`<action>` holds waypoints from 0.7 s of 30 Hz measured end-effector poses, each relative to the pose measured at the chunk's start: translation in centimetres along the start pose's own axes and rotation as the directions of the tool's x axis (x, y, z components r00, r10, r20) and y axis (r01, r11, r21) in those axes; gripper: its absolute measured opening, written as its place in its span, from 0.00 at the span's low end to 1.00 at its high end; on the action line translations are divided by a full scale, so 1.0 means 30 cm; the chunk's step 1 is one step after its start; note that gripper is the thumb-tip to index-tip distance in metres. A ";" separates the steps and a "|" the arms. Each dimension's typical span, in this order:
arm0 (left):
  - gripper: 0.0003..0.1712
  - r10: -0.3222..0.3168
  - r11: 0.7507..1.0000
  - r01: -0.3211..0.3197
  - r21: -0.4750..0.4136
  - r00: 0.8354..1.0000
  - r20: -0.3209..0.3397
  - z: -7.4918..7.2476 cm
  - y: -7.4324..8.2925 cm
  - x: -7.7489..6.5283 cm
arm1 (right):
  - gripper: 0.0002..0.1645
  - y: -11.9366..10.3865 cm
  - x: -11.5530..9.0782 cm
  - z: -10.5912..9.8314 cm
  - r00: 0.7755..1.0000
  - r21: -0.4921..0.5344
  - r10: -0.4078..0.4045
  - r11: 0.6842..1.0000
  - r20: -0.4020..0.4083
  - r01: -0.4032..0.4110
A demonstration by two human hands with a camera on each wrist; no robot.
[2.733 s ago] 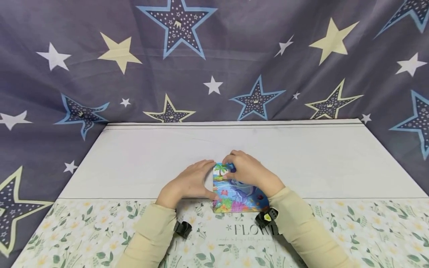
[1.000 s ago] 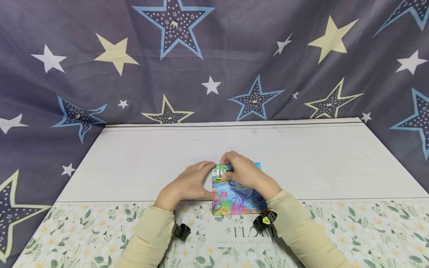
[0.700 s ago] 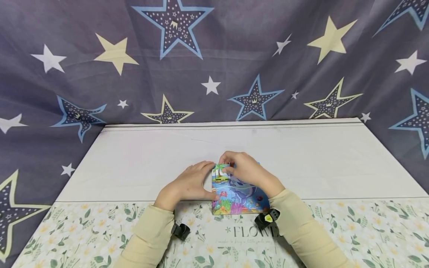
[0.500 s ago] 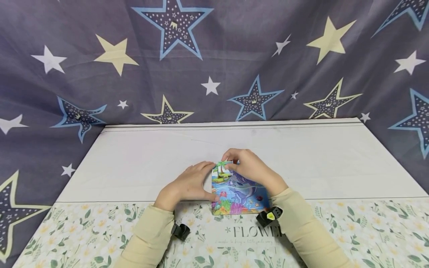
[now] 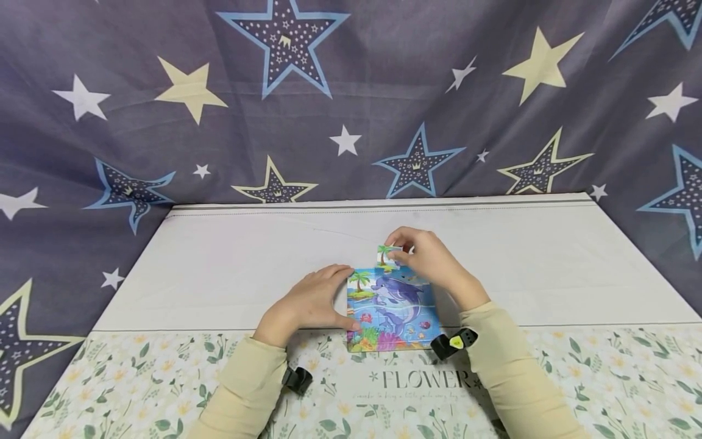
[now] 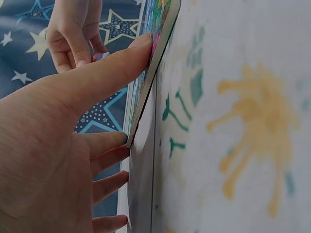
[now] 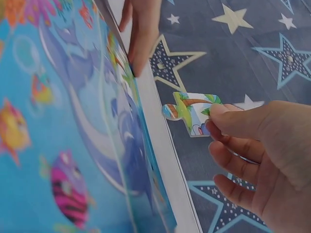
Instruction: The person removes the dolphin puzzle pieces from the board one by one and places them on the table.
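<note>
A jigsaw puzzle board (image 5: 397, 317) with a purple dolphin, sea creatures and a palm tree lies in front of me. My right hand (image 5: 433, 259) pinches a jigsaw piece (image 7: 197, 110) between thumb and fingers, beyond the board's far edge. That piece shows a palm tree, with a rounded tab sticking out in the right wrist view. My left hand (image 5: 312, 299) spans the board's left edge, its thumb (image 6: 116, 68) on the near part and its fingers near the far left corner. In the left wrist view these fingers lie fairly straight, fingertips right at the board's edge.
The board lies across a white surface (image 5: 247, 262) and a floral cloth (image 5: 164, 384) with the word FLOWER (image 5: 425, 379). A dark curtain with stars (image 5: 351, 103) rises behind and at both sides. Each wrist wears a black strap.
My right hand has lifted the palm tree piece off the board's far left corner and carried it right and away. A printed palm tree now shows there. My left hand has stayed in place.
</note>
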State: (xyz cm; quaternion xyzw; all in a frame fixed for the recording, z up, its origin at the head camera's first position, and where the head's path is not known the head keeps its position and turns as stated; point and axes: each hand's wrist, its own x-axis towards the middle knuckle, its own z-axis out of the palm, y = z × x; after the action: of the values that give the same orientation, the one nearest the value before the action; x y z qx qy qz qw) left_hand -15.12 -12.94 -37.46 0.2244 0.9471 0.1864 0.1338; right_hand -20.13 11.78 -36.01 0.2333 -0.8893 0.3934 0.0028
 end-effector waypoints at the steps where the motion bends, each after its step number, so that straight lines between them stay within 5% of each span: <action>1: 0.64 -0.001 1.000 0.001 0.000 1.000 0.001 -0.001 0.001 0.000 | 0.08 0.005 -0.001 -0.005 1.000 0.002 0.004 1.000 -0.013 -0.004; 21: 0.65 -0.023 1.000 0.022 0.009 1.000 0.020 0.000 0.005 -0.009 | 0.07 0.125 -0.013 -0.102 0.973 0.011 0.088 0.996 -0.215 -0.088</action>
State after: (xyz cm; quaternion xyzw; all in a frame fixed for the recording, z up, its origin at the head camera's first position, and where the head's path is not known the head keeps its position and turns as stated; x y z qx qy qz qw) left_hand -14.84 -12.93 -37.34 0.2161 0.9490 0.1787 0.1443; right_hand -21.90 16.26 -36.59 0.1497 -0.8929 0.4168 0.0816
